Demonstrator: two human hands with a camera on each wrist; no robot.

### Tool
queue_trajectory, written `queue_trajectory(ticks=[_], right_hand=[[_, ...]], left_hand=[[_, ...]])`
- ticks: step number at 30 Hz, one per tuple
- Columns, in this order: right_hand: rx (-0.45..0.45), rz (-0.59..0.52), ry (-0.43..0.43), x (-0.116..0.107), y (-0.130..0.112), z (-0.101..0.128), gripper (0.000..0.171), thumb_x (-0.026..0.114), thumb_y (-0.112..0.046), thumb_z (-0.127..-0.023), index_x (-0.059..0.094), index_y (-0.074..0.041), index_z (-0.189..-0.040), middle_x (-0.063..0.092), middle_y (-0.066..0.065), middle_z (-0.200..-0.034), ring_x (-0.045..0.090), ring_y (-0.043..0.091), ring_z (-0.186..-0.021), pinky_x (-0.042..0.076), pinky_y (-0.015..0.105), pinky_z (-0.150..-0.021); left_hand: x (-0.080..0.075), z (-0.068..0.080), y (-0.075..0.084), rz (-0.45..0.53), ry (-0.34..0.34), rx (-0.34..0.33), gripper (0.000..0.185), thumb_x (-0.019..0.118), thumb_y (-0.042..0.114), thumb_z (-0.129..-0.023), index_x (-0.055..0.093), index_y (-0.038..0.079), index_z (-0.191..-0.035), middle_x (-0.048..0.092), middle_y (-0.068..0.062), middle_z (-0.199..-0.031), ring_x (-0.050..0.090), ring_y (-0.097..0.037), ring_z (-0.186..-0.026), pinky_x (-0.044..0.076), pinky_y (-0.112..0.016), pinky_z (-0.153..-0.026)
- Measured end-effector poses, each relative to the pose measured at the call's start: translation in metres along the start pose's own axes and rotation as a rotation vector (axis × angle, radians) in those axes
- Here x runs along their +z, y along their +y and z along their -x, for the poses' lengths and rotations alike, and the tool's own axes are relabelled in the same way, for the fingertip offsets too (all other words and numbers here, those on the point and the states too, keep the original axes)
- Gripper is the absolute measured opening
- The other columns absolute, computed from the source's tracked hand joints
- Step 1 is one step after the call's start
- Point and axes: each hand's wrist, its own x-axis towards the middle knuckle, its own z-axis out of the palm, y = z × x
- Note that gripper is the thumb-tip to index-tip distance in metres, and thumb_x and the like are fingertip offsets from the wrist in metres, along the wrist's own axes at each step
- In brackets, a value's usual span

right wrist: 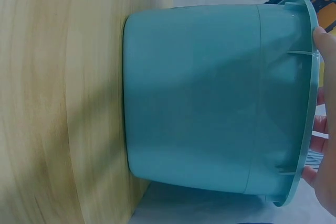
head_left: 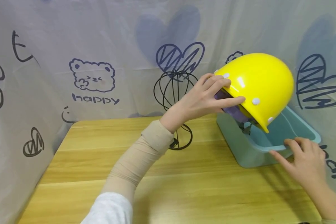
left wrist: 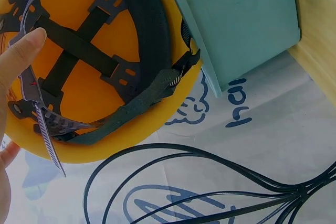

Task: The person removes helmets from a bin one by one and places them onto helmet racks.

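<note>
- Yellow hard hat (head_left: 257, 85): I hold it tilted in the air over the teal bin (head_left: 242, 149), left hand (head_left: 204, 99) gripping its brim, fingers (head_left: 217, 82) curled over the shell and thumb under.
- Right hand (head_left: 305, 161): fingers bent over the bin's near rim, steadying it on the worktop (head_left: 184, 180).
- Step in hand, as I judge it: carrying the hat, at the bin.
- Next move calls for clearing the dangling chin strap (left wrist: 131, 111) past the rim.
- Black wire stand (head_left: 175, 105): just left of the hat.
</note>
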Motion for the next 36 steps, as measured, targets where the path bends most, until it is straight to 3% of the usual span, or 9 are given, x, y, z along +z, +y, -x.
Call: queue_trajectory(ticks=[13,25,36], right_hand=[[-0.013,-0.043,0.030,0.004,0.003,-0.003,0.057,0.068,-0.051,-0.069,0.053,-0.006,-0.101,0.043,0.022,-0.110,0.034,0.044,-0.102,0.022,0.061,-0.083],[0.010,-0.040,0.023,0.002,0.004,0.000,0.059,0.065,-0.054,-0.070,0.053,-0.007,-0.102,0.041,0.023,-0.112,0.032,0.045,-0.103,0.022,0.061,-0.082],[0.002,-0.051,0.042,0.003,0.002,0.001,0.056,0.067,-0.052,-0.069,0.053,-0.007,-0.099,0.042,0.022,-0.110,0.034,0.045,-0.101,0.023,0.060,-0.080]], left_hand=[[0.006,-0.002,-0.017,-0.066,0.055,-0.013,0.034,0.049,0.046,-0.086,0.049,0.039,-0.120,0.048,-0.007,-0.107,0.045,-0.021,-0.101,0.041,-0.038,-0.086],[-0.001,-0.001,-0.034,-0.040,-0.025,-0.044,0.040,0.049,0.051,-0.085,0.047,0.039,-0.123,0.046,-0.008,-0.112,0.042,-0.022,-0.106,0.038,-0.039,-0.090],[-0.013,0.005,-0.053,-0.121,-0.049,-0.116,0.041,0.049,0.050,-0.085,0.048,0.037,-0.123,0.043,-0.010,-0.115,0.040,-0.027,-0.106,0.038,-0.041,-0.089]])
